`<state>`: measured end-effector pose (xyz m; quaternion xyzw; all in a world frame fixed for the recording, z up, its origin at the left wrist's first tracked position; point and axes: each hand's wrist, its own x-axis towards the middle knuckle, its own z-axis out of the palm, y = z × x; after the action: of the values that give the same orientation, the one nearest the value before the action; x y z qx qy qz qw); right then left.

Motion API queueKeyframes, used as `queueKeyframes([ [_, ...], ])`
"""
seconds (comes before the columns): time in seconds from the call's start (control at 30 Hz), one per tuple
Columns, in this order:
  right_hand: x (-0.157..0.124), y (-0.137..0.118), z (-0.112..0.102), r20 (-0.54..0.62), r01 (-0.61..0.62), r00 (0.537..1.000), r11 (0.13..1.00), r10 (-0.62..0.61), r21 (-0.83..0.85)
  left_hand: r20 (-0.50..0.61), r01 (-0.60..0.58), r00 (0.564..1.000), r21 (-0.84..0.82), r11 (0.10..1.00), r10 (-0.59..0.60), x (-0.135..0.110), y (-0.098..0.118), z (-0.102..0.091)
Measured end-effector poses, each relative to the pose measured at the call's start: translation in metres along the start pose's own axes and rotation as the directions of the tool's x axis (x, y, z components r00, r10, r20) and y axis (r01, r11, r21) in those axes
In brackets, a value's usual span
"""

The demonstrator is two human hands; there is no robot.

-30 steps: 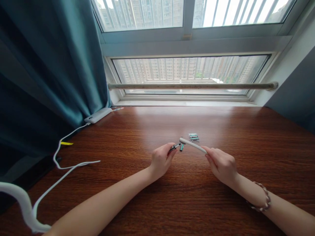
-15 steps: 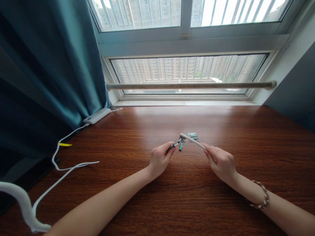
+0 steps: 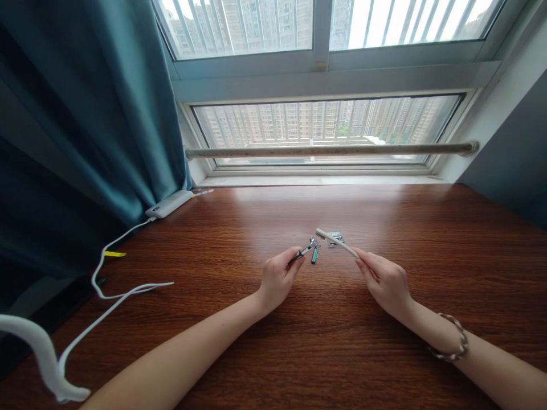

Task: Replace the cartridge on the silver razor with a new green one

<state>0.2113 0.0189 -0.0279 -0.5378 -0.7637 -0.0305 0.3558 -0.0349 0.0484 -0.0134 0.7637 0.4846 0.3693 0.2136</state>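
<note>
Above the dark wooden table (image 3: 239,228), the left hand (image 3: 277,279) pinches a slim grey metal razor (image 3: 304,251) by its handle, and the right hand (image 3: 384,282) grips a thin white plastic brush (image 3: 337,242). Both look light and stiff; the razor's bladed head is best left untouched.

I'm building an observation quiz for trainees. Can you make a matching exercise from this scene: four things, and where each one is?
Things:
1. razor
2. white brush
3. power bank
4. bracelet

Places:
A. worn on the right wrist
B. held in the left hand
C. lying on the table beside the curtain
D. held in the right hand

Pairs: 1-B, 2-D, 3-C, 4-A
</note>
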Motion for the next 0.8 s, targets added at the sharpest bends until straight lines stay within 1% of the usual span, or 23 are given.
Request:
queueKeyframes([
  [0.1, -0.0005, 0.0009, 0.0009, 0.039, 0.034, 0.999, 0.995, -0.038, 0.096, -0.016, 0.008, 1.000, -0.012, 1.000, -0.009, -0.0001, -0.0004, 0.0005],
  [0.17, -0.0006, 0.0013, 0.0018, 0.066, 0.021, 0.997, 0.993, -0.029, 0.116, -0.038, 0.012, 0.999, -0.025, 1.000, -0.013, -0.0003, -0.0005, 0.0010],
  [0.23, -0.0006, 0.0013, 0.0025, 0.032, -0.016, 0.999, 0.990, 0.012, 0.142, -0.054, 0.014, 0.998, -0.032, 0.999, -0.015, -0.0008, -0.0004, 0.0014],
  [0.3, -0.0007, 0.0004, 0.0025, 0.001, -0.012, 1.000, 0.983, 0.012, 0.184, -0.053, 0.012, 0.999, -0.038, 0.999, -0.014, -0.0014, -0.0001, 0.0018],
  [0.4, -0.0012, -0.0013, 0.0025, 0.045, 0.043, 0.998, 0.976, -0.053, 0.212, -0.040, -0.005, 0.999, -0.066, 0.998, 0.002, -0.0019, 0.0002, 0.0022],
  [0.47, -0.0014, -0.0018, 0.0032, 0.067, 0.026, 0.997, 0.980, -0.040, 0.198, -0.047, -0.012, 0.999, -0.085, 0.996, 0.008, -0.0019, 0.0000, 0.0024],
  [0.57, -0.0014, -0.0014, 0.0041, 0.031, -0.013, 0.999, 0.976, 0.006, 0.217, -0.043, -0.013, 0.999, -0.103, 0.995, 0.008, -0.0018, -0.0007, 0.0029],
  [0.7, -0.0009, -0.0019, 0.0040, 0.058, 0.055, 0.996, 0.960, -0.074, 0.273, -0.036, -0.016, 0.999, -0.140, 0.990, 0.011, -0.0012, -0.0015, 0.0032],
  [0.8, -0.0005, -0.0033, 0.0037, 0.023, 0.022, 0.999, 0.961, -0.030, 0.277, -0.043, -0.010, 0.999, -0.161, 0.987, 0.003, -0.0011, -0.0015, 0.0033],
])
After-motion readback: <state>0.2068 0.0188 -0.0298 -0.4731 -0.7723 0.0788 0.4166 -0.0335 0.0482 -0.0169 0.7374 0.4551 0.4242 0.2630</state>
